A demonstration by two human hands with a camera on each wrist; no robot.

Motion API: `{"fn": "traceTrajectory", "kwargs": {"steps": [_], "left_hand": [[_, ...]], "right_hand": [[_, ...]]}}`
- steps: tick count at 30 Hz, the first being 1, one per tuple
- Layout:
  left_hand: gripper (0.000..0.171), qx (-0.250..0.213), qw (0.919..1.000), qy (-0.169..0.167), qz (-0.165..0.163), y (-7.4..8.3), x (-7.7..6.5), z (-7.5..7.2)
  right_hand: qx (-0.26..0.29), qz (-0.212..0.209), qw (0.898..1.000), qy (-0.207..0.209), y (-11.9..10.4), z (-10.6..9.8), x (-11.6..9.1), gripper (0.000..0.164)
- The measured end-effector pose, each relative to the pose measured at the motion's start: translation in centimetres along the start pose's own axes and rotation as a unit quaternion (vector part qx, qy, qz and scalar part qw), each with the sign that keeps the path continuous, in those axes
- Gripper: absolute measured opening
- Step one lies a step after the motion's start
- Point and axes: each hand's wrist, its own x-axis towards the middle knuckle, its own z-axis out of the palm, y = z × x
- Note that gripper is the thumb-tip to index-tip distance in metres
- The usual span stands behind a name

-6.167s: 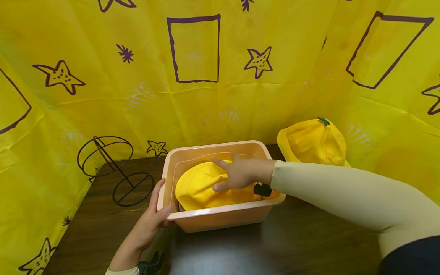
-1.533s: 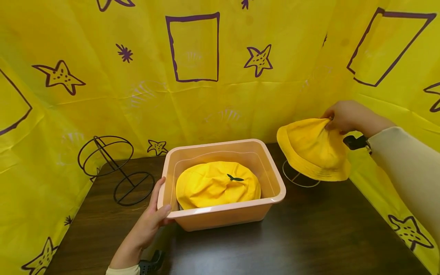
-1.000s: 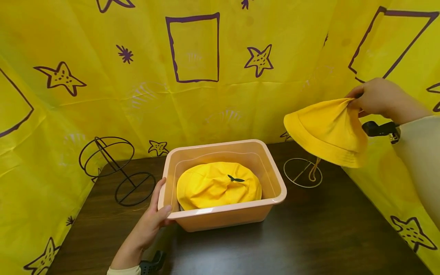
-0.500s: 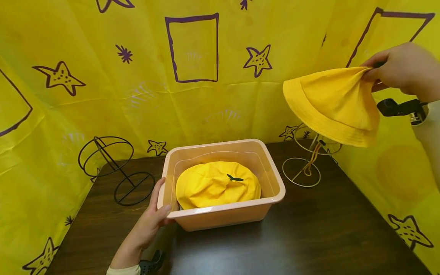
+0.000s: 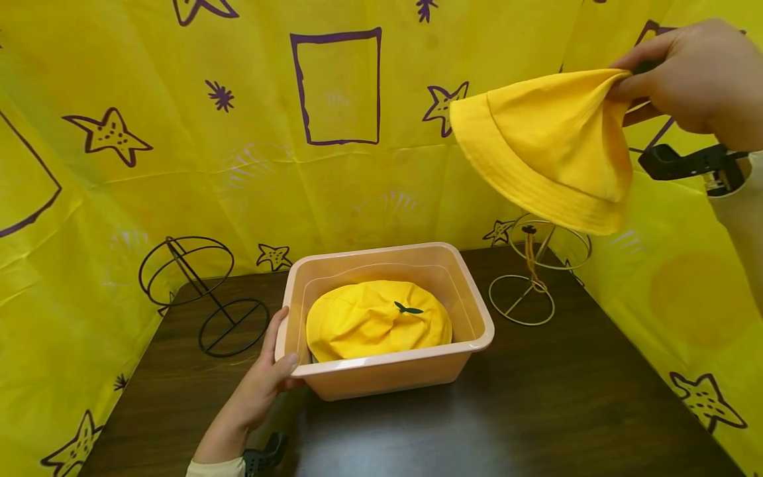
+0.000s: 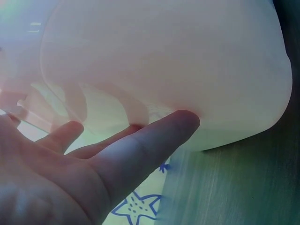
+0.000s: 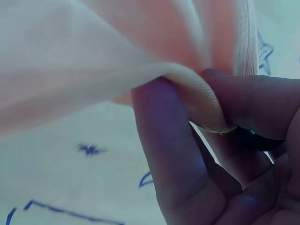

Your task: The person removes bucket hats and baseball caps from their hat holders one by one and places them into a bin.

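A yellow bucket hat (image 5: 554, 142) hangs tilted in the air at the upper right. My right hand (image 5: 703, 79) pinches it by the crown's peak, and the right wrist view shows the gathered hat cloth (image 7: 178, 70) between thumb and fingers. A cord with a dark toggle dangles below the brim. At the left end of a peach plastic basin (image 5: 390, 377), my left hand (image 5: 262, 377) grips the rim, thumb on top and fingers against the outer wall. Inside the basin lies another yellow hat (image 5: 369, 324) with a green leaf-shaped tip; what is under it is hidden.
A bare gold wire hat stand (image 5: 521, 299) is right of the basin, partly behind the raised hat and its cord. A black wire stand (image 5: 223, 311) stands at the left. Yellow printed cloth walls (image 5: 238, 199) surround the dark wooden table (image 5: 536, 411).
My right hand left the hat in the basin, took the other hat off the gold stand, raised it and has shifted slightly left. My left hand stays on the basin.
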Motion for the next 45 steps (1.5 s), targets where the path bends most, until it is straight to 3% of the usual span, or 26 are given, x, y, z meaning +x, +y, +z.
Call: {"fn": "traceTrajectory", "kwargs": {"steps": [4, 7, 9, 12, 14, 17, 20, 24, 30, 34, 37, 41, 45], "left_hand": [[0.074, 0.001, 1.0000, 0.003, -0.002, 0.0, 0.1, 0.1], [0.074, 0.003, 1.0000, 0.006, -0.004, 0.1, 0.2, 0.1], [0.074, 0.005, 0.9999, 0.009, -0.005, 0.1, 0.2, 0.1], [0.074, 0.006, 0.9999, 0.010, -0.006, 0.1, 0.2, 0.0], [0.075, 0.006, 0.9999, 0.008, -0.005, 0.1, 0.3, 0.0], [0.075, 0.004, 1.0000, 0.003, -0.002, 0.1, 0.3, 0.0], [0.074, 0.003, 1.0000, -0.001, 0.002, 0.2, 0.3, 0.0], [0.073, 0.005, 1.0000, -0.004, 0.008, 0.3, 0.2, 0.1], [0.072, 0.006, 0.9999, -0.003, 0.009, 0.3, 0.2, 0.2], [0.073, 0.010, 0.9999, 0.004, 0.003, 0.4, 0.3, 0.2], [0.074, 0.014, 0.9998, 0.011, -0.002, 0.3, 0.3, 0.3], [0.075, 0.017, 0.9997, 0.014, -0.005, 0.1, 0.3, 0.2], [0.075, 0.015, 0.9998, 0.011, -0.003, 0.0, 0.3, 0.1]], "right_hand": [[0.023, -0.013, 1.000, -0.012, -2.1, 0.4, -0.2, 0.048], [0.100, -0.033, 0.994, -0.027, -4.0, 1.2, 0.0, 0.048], [0.177, -0.047, 0.982, -0.036, -5.4, 1.8, 0.2, 0.041], [0.295, -0.075, 0.950, -0.062, -7.8, 3.1, 0.4, 0.032], [0.341, -0.091, 0.933, -0.077, -9.3, 4.0, 0.2, 0.029], [0.356, -0.116, 0.923, -0.090, -11.5, 5.4, -0.4, 0.030], [0.344, -0.124, 0.926, -0.092, -13.4, 6.9, -1.2, 0.033], [0.285, -0.136, 0.945, -0.084, -15.1, 8.8, -2.3, 0.030], [0.195, -0.163, 0.959, -0.124, -15.2, 12.9, -3.2, 0.022], [0.140, -0.172, 0.960, -0.172, -13.2, 16.9, -3.1, 0.018], [0.068, -0.194, 0.959, -0.198, -11.0, 20.1, -3.0, 0.017], [-0.030, -0.237, 0.947, -0.215, -8.9, 23.0, -3.0, 0.017], [-0.076, -0.269, 0.933, -0.224, -8.4, 24.5, -3.1, 0.016]]}}
